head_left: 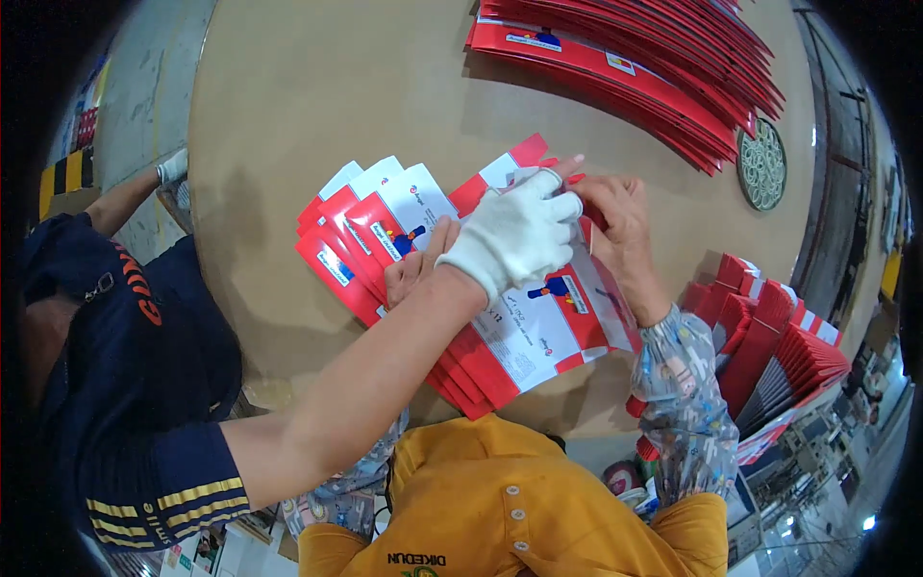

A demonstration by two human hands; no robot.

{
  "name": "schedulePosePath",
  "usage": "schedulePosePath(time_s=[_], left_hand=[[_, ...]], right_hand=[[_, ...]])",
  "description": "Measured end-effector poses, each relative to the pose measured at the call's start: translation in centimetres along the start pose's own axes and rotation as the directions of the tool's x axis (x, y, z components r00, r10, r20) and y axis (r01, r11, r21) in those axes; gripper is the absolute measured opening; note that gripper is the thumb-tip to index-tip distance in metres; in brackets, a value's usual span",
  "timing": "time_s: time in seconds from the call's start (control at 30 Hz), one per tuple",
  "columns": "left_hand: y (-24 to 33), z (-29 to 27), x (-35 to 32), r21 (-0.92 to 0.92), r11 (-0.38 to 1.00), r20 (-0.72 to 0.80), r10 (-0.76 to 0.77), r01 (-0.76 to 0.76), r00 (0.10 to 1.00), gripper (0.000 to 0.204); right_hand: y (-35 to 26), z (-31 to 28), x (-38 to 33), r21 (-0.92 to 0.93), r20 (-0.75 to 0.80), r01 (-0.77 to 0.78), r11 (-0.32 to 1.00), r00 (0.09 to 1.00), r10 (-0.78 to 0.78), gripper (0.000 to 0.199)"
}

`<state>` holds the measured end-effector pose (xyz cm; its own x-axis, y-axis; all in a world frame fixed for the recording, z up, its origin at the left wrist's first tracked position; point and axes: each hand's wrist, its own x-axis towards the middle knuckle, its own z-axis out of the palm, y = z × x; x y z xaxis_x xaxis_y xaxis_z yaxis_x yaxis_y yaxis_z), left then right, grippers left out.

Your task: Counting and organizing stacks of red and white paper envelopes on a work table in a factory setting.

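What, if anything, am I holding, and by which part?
Your right hand seems to pinch the top carton near its upper right edge, partly hidden by a gloved hand. Your left hand lies over other cartons; its grip is hidden.

1 head view looks steeply down onto the table (288, 58).

1. Folded cartons (529, 346): smooth printed card with a glossy look.
2. Tabletop (298, 106): smooth, matt.
3. Co-worker's glove (519, 236): knitted cloth, matt, slightly rough.
4. Patterned sleeve (678, 385): crinkled fabric, faint sheen.
5. Orange shirt (461, 471): matt cloth.
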<state>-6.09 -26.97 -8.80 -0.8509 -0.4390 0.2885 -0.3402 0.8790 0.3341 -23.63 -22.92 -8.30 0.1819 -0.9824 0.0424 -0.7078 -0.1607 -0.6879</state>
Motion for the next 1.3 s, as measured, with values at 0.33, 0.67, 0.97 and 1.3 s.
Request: schedulePosePath(time_s=[0.33, 0.67, 0.97, 1.3], left_hand=[[2.6, -4.8, -3.2, -0.168, 0.95, 0.146, -0.24, 0.263, 0.96, 0.007], [-3.0, -3.2, 5.8, -0.046, 0.991, 0.305, -0.108, 0.128, 0.946, 0.02], [-1.7, -4.5, 6.7, -0.255, 0.893, 0.608, -0.151, 0.371, 0.779, 0.024], [-3.6, -0.1, 2.6, -0.407, 0.424, 0.806, -0.251, 0.809, 0.537, 0.019]], right_hand=[[-4.8, 0.0, -1.9, 0.624, 0.258, -0.198, 0.756, 0.965, 0.04, 0.044], [2.5, 1.6, 0.7, 0.035, -0.042, -0.205, 0.978, 0.978, 0.206, 0.037], [-3.1, 0.8, -1.0, -0.016, -0.167, -0.087, 0.996, 0.982, 0.083, 0.015], [-11.4, 1.5, -4.7, 0.041, -0.112, 0.003, 0.999, 0.994, 0.002, 0.022]])
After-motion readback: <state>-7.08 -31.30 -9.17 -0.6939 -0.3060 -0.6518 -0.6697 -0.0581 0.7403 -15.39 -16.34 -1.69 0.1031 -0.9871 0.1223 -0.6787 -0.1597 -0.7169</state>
